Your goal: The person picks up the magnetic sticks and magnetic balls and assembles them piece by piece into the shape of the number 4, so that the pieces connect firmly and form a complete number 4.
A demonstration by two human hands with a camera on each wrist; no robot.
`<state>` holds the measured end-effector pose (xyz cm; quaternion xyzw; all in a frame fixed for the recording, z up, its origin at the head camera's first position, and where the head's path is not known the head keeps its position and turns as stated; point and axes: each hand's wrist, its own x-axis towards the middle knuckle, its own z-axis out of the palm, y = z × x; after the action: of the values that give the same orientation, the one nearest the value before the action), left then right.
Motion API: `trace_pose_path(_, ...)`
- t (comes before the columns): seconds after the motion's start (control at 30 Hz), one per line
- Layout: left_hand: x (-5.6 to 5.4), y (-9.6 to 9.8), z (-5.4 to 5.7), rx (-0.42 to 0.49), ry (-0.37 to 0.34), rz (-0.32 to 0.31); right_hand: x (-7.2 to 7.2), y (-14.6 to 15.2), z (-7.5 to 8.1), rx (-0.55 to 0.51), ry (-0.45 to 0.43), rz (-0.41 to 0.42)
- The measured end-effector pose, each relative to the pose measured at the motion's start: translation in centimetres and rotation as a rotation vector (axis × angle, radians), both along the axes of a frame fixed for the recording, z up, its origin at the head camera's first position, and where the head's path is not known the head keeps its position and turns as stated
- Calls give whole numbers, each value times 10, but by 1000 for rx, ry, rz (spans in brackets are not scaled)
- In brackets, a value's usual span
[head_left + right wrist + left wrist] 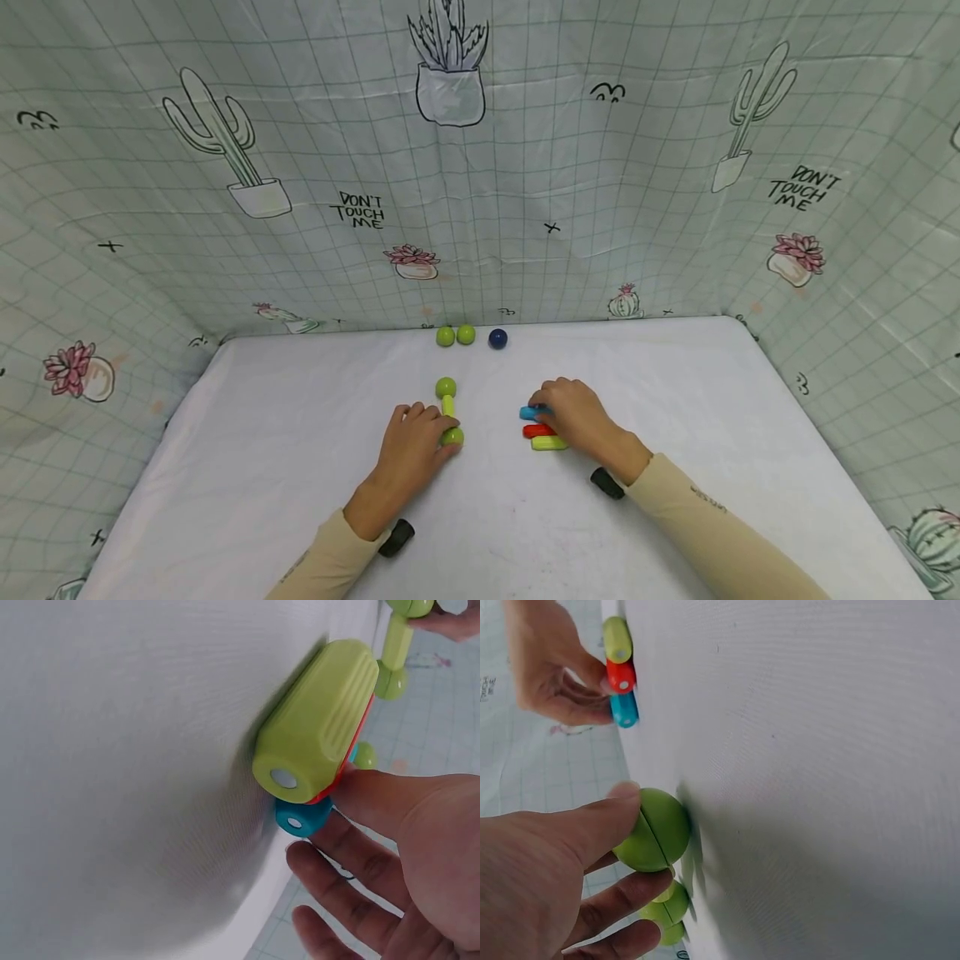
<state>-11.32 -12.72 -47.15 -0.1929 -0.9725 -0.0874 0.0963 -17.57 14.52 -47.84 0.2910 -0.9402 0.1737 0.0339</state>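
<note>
Pale grid-print cloth [517, 179] behind & both sides, w/ cactus prints [258, 198], "DON'T TOUCH ME" txt [362, 211], wht tbl [285, 433]

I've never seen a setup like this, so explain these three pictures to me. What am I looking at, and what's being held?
There's no robot here, just a person's two bare hands. The wide picture comes from a head camera looking forward and down; the other two come from cameras on the left and right wrists, so they look tilted.

On the white surface, the left hand pinches the nearer green ball. A short light-green rod lies between it and another green ball.

The right hand appears to pinch a blue rod, beside a red rod and a yellow-green rod.

Farther back sit two more green balls and a dark blue ball.
</note>
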Motion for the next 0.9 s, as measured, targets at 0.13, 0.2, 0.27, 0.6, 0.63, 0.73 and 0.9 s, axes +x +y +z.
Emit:
trace_pose_path(0.13,-1,0,0,-1,-3,4,-2,-4,0,-11,33,34)
trace_pose_path(0.2,-1,-1,0,-2,-3,8,-1,-9,0,-20,61,62)
trace_pose_path(0.27,-1,-1,0,-1,-1,10,0,-15,1,-32,92,97)
trace_pose_path(0.6,-2,-3,0,-16,6,6,9,-46,1,-43,137,199)
trace_pose_path(0.63,-2,-4,0,-19,7,6,10,-49,1,-42,131,205)
trace_pose_path(0.73,-2,-5,0,-19,8,6,11,-56,1,-40,114,218)
trace_pose_path(0.9,-2,-6,-2,1,0,-6,14,-63,1,-36,98,229)
